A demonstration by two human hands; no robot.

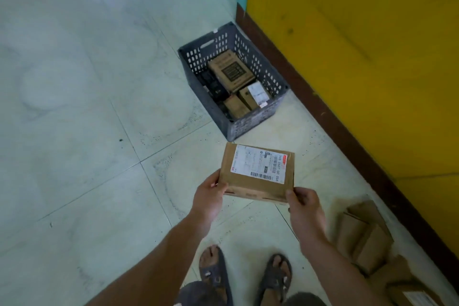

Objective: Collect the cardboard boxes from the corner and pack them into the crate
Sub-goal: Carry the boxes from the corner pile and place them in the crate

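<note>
Cardboard box, held label-up over the floor just short of the crate with the left hand and right hand each pinching a near corner, should be carried level over the crate's near wall and lowered flat onto the boxes already inside.

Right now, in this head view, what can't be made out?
All in the head view:
1. The held box: the label's fine print is too small, and the underside faces away.
2. The left hand and right hand: the fingers under the box are hidden by it.
3. The crate: its near wall hides part of the contents, so the count is unclear.
4. The floor boxes: blurred and cut off by the bottom-right edge.
</note>
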